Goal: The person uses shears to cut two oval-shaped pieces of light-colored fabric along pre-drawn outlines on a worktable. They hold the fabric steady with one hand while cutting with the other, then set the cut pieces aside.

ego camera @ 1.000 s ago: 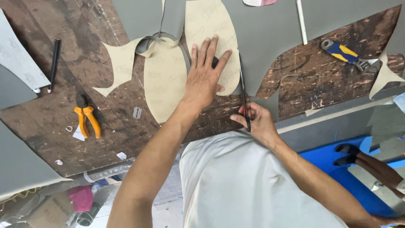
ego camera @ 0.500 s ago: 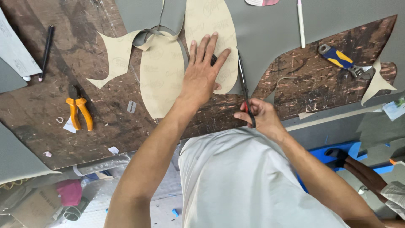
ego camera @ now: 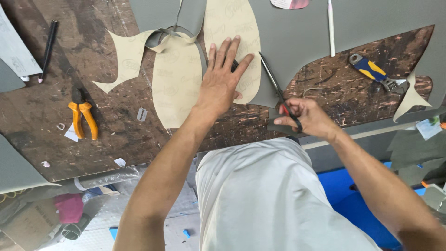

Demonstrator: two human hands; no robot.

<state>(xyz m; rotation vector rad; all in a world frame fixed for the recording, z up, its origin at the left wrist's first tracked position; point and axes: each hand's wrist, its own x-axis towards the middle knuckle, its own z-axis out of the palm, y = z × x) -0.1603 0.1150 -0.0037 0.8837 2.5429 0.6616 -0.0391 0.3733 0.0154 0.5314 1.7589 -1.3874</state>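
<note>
On the far left of the scarred brown worktop (ego camera: 69, 56), a black pen (ego camera: 48, 48) lies beside a white printed sheet (ego camera: 14, 51) at the edge. Right of the pen, orange-handled pliers (ego camera: 83, 118) rest near small white paper scraps (ego camera: 70, 134) and a little white rectangular label (ego camera: 142, 114). Further right lies a beige oval paper pattern (ego camera: 174, 88), with a pointed beige offcut (ego camera: 125, 58) just left of it and a curled grey strip over its top. The left hand (ego camera: 222, 83) lies flat, fingers (ego camera: 222, 51) spread wide, pressing a second beige oval pattern (ego camera: 232, 23) onto the grey sheet material (ego camera: 297, 37); it grips nothing. Just right of that pattern, black scissors (ego camera: 274, 83) have their blades parted in the grey sheet, pointing away from the person. The right hand (ego camera: 306, 116) is closed around the scissor handles, fingers through the loops. Right of the scissors, a thin white rod (ego camera: 331, 28) lies on the grey sheet, then a blue-and-yellow adjustable wrench (ego camera: 376, 74) on the bare worktop. A small beige pointed scrap (ego camera: 411, 100) sits at the far right.
</note>
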